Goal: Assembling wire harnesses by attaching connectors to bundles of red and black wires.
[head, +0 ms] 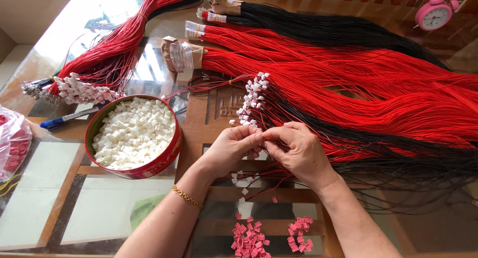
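piece pinched between hands (264, 138) hidden; plastic bag (12, 138) cut off

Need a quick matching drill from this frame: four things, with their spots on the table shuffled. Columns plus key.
Things:
1. round tin of white connectors
2. pink alarm clock
3. pink connectors
4. blue pen

Places:
A. top right corner
B. near edge, between the forearms
C. left of the left hand
D. just left of the tin's rim

Pairs: 1-C, 2-A, 3-B, 4-D

Both hands, the right hand included, pinch red wires at centre.
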